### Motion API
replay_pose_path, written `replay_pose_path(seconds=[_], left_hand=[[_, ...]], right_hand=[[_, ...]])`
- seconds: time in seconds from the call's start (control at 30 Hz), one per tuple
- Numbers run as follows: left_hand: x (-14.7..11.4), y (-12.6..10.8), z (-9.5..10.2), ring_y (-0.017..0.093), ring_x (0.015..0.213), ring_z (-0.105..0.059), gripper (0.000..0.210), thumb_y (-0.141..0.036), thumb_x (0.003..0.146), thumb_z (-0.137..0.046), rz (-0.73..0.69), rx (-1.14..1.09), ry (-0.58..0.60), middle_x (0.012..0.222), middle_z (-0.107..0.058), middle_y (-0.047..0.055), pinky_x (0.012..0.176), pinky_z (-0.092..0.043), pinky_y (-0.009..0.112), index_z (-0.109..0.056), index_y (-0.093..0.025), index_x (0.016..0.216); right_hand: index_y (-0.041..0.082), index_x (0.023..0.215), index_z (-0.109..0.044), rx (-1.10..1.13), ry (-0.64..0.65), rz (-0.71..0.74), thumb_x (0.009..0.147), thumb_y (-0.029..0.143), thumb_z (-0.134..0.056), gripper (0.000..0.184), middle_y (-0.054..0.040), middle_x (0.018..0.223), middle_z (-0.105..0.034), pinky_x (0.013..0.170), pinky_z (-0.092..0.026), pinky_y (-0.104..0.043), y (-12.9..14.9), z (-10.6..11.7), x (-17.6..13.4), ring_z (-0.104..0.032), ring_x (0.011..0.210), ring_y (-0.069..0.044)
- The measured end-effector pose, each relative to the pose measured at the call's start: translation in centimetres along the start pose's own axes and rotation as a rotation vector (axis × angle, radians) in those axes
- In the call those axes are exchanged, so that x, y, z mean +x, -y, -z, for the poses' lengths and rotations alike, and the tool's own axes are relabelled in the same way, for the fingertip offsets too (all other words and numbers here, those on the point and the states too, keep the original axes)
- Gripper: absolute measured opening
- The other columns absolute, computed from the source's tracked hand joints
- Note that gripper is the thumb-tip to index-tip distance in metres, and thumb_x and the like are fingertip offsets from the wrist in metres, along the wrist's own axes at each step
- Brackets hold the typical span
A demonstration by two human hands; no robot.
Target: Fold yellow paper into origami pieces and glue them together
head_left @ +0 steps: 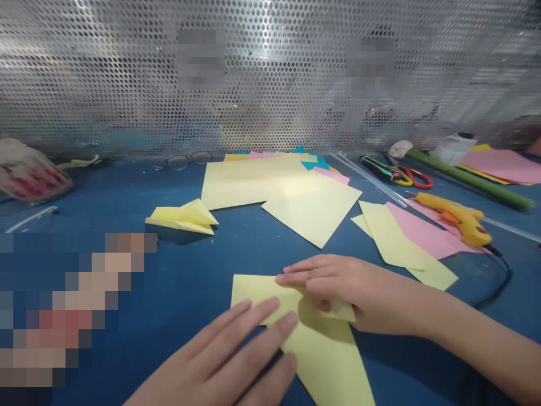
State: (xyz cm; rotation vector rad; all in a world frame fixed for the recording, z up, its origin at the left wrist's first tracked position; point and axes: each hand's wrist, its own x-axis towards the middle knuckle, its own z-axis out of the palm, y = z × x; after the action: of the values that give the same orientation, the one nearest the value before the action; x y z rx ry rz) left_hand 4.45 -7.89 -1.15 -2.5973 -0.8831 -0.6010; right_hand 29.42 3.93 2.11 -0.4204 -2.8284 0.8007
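A pale yellow sheet of paper (333, 355) lies on the blue table near me, with a folded strip across its top. My right hand (342, 282) rests on that strip, its fingers stretched to the left along the upper edge. The palm side is hidden. My left hand (228, 361) reaches in from below with fingers spread, over the strip's left part and slightly blurred. Whether its fingertips touch the paper I cannot tell. Beyond my hands sits a folded yellow paper shape (181, 217), like a paper plane.
More yellow sheets (313, 208) lie farther back, and pink paper (426, 231) at right. A yellow hot glue gun (456, 217) with its cord, scissors (416, 177) and a green stem (473, 177) are there too. Eyeglasses (188, 160) stand near the perforated metal screen (270, 73).
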Motion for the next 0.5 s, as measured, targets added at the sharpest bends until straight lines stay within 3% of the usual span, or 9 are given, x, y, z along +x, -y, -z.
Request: replay_pose_path(seconds=[0.07,0.17,0.3,0.4,0.5], left_hand=[[-0.3,0.7,-0.5,0.023,0.145,-0.042,0.04,-0.013,0.097,-0.04,0.055,0.072,-0.015,0.147,-0.059,0.006,0.122,-0.028,0.038,-0.064,-0.02,0.128],[-1.1,1.3,-1.3,0.028,0.141,-0.047,0.05,-0.029,0.1,-0.037,0.078,0.198,0.05,0.152,-0.052,0.014,0.114,-0.041,0.038,-0.053,-0.011,0.143],[-1.9,1.7,-1.6,0.028,0.139,-0.049,0.056,-0.041,0.106,-0.031,0.041,0.24,0.112,0.151,-0.053,0.015,0.107,-0.048,0.035,-0.047,-0.008,0.148],[-2.0,1.8,-1.5,0.028,0.139,-0.049,0.057,-0.044,0.106,-0.032,0.048,0.219,0.114,0.151,-0.053,0.013,0.108,-0.046,0.036,-0.048,-0.01,0.148],[-2.0,2.0,-1.4,0.03,0.142,-0.045,0.057,-0.046,0.104,-0.035,0.085,0.184,0.114,0.156,-0.047,0.013,0.107,-0.047,0.038,-0.048,-0.013,0.149]], right_hand=[[0.018,0.083,-0.063,-0.055,0.009,0.031,0.091,0.004,-0.052,0.019,-0.0122,0.141,-0.065,0.112,-0.045,-0.034,-0.1,0.0,0.1,-0.054,0.138,-0.021],[0.013,0.097,-0.069,-0.121,0.029,0.055,0.094,0.009,-0.051,0.019,-0.0162,0.141,-0.064,0.113,-0.045,-0.037,0.1,-0.1,0.1,-0.055,0.137,-0.024],[0.014,0.116,-0.068,-0.086,0.024,0.056,0.089,0.011,-0.058,0.029,-0.0116,0.14,-0.066,0.115,-0.042,-0.037,0.9,-0.1,-0.3,-0.057,0.135,-0.024],[0.02,0.112,-0.07,0.059,0.016,-0.035,0.079,0.024,-0.077,0.034,-0.0097,0.142,-0.064,0.115,-0.042,-0.037,1.3,0.2,-0.5,-0.055,0.137,-0.026],[0.023,0.094,-0.073,0.216,0.019,-0.139,0.069,0.043,-0.089,0.036,-0.0077,0.143,-0.064,0.112,-0.044,-0.038,1.3,0.7,-0.5,-0.053,0.138,-0.029]])
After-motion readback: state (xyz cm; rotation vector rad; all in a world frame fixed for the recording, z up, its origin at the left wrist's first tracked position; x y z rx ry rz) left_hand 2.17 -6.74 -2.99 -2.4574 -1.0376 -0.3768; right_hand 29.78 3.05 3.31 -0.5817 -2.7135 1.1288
